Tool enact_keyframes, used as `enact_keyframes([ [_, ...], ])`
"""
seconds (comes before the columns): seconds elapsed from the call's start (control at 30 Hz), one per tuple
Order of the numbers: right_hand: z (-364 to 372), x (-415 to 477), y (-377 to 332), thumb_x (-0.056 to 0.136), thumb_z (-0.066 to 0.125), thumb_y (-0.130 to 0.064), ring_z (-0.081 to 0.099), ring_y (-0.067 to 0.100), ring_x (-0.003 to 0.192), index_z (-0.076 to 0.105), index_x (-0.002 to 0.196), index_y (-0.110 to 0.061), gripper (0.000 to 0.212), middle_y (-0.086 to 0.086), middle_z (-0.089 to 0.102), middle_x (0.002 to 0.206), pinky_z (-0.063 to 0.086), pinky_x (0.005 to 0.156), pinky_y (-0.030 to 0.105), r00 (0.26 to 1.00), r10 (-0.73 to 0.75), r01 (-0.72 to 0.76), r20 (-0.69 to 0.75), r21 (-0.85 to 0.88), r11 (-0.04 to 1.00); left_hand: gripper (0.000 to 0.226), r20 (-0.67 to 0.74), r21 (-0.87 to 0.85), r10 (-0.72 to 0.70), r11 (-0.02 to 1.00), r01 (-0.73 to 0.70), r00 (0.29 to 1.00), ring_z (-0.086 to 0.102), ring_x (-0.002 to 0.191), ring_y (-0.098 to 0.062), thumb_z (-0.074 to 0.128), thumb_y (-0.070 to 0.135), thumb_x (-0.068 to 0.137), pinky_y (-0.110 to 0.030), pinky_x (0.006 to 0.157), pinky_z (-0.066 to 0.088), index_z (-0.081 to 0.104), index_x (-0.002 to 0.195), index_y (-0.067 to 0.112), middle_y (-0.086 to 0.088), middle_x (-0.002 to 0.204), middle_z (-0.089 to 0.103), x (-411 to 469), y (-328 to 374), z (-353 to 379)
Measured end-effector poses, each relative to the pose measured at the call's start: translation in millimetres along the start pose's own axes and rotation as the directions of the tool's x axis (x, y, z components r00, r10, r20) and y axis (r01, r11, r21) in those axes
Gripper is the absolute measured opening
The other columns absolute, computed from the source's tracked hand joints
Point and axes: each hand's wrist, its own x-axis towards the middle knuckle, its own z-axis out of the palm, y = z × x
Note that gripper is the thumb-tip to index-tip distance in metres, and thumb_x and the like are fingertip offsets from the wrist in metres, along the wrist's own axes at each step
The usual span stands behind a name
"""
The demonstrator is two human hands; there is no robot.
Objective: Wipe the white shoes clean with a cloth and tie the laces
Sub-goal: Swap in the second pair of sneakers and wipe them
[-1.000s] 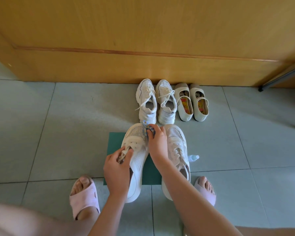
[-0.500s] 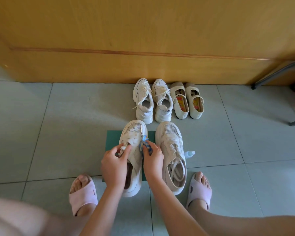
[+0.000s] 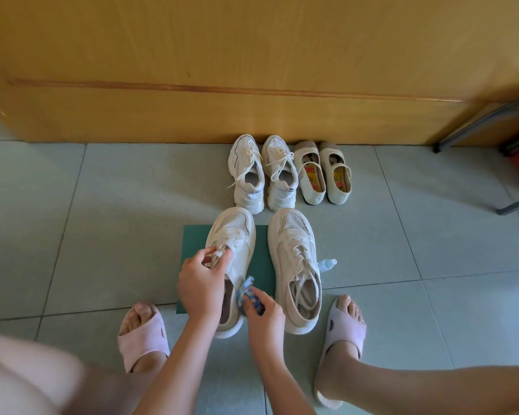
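Note:
Two white mesh sneakers stand side by side on the tiled floor, toes pointing away from me. The left sneaker rests on a green mat. My left hand holds it at the tongue, fingers pinching the laces. My right hand grips a blue-and-white patterned cloth against the right side of that sneaker, near the heel opening. The right sneaker stands untouched, its laces loose over the opening.
Another pair of white laced sneakers and a pair of cream strap shoes line up against the wooden door. A small clear bottle lies right of the right sneaker. My feet wear pink slippers. Metal furniture legs stand at far right.
My right hand has slid the cloth from the left sneaker's toe back along its right side to the heel. My left hand keeps its hold on the laces.

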Motion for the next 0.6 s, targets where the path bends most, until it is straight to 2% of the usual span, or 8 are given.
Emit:
enact_keyframes([
  [0.07, -2, -7, 6, 0.089, 0.061, -0.017, 0.061, 0.014, 0.078, 0.066, 0.113, -0.016, 0.024, 0.005, 0.067, 0.092, 0.046, 0.066, 0.012, 1.0, 0.01, -0.01, 0.029, 0.005, 1.0, 0.036, -0.011, -0.014, -0.016, 1.0, 0.015, 1.0, 0.062, 0.083, -0.022, 0.067, 0.049, 0.077, -0.031, 0.068, 0.047, 0.07, 0.101, 0.024, -0.002, 0.089, 0.068, -2, 2, -1],
  [0.13, -5, -15, 11, 0.088, 0.062, -0.016, 0.057, 0.007, 0.066, 0.069, 0.108, -0.015, 0.021, 0.004, 0.067, 0.082, 0.045, 0.061, 0.012, 0.999, 0.031, -0.032, 0.043, 0.023, 0.999, 0.038, -0.008, -0.018, -0.029, 0.999, 0.029, 1.0, 0.062, 0.082, -0.021, 0.069, 0.051, 0.074, -0.03, 0.067, 0.047, 0.07, 0.1, 0.023, -0.002, 0.089, 0.068, -2, 4, -2],
  [0.2, -9, -17, 10, 0.088, 0.063, -0.013, 0.056, 0.002, 0.063, 0.069, 0.101, -0.018, 0.016, 0.001, 0.067, 0.076, 0.046, 0.059, 0.012, 0.998, 0.049, -0.052, 0.039, 0.081, 0.995, 0.045, 0.011, -0.027, -0.028, 0.999, 0.028, 1.0, 0.062, 0.081, -0.021, 0.066, 0.056, 0.068, -0.032, 0.067, 0.05, 0.07, 0.098, 0.022, -0.002, 0.088, 0.068, -1, 4, -3],
  [0.3, -15, -8, -4, 0.088, 0.064, -0.011, 0.063, 0.003, 0.08, 0.064, 0.1, -0.027, 0.02, -0.007, 0.068, 0.086, 0.05, 0.066, 0.01, 0.999, 0.023, -0.016, -0.041, 0.166, 0.986, 0.043, 0.031, -0.023, -0.02, 1.0, 0.02, 0.999, 0.062, 0.082, -0.02, 0.07, 0.052, 0.07, -0.033, 0.071, 0.051, 0.069, 0.098, 0.019, -0.002, 0.089, 0.068, 0, 4, -4],
  [0.4, -9, -2, -16, 0.089, 0.062, -0.013, 0.062, 0.005, 0.091, 0.063, 0.112, -0.023, 0.025, -0.003, 0.065, 0.101, 0.048, 0.073, 0.008, 0.999, -0.02, 0.025, -0.044, 0.103, 0.994, 0.042, 0.047, -0.014, -0.025, 1.0, 0.025, 0.999, 0.062, 0.084, -0.019, 0.071, 0.049, 0.073, -0.036, 0.074, 0.052, 0.068, 0.1, 0.017, -0.002, 0.09, 0.068, 1, 4, -6],
  [0.5, -1, -13, -10, 0.091, 0.059, -0.014, 0.061, 0.005, 0.091, 0.06, 0.112, -0.025, 0.024, -0.001, 0.064, 0.105, 0.045, 0.072, 0.006, 1.0, -0.01, 0.011, -0.023, 0.061, 0.998, 0.042, 0.053, -0.029, -0.024, 0.999, 0.026, 0.998, 0.063, 0.083, -0.019, 0.072, 0.046, 0.073, -0.035, 0.073, 0.052, 0.068, 0.101, 0.015, -0.003, 0.091, 0.068, 0, 5, -6],
  [0.6, -4, -31, 3, 0.089, 0.06, -0.011, 0.061, 0.004, 0.081, 0.059, 0.105, -0.029, 0.024, 0.0, 0.065, 0.099, 0.045, 0.066, 0.006, 0.999, 0.037, -0.038, 0.013, 0.073, 0.997, 0.043, 0.048, -0.039, -0.027, 0.999, 0.028, 0.998, 0.063, 0.082, -0.02, 0.072, 0.045, 0.073, -0.035, 0.071, 0.053, 0.068, 0.101, 0.013, -0.005, 0.092, 0.068, -1, 7, -6],
])
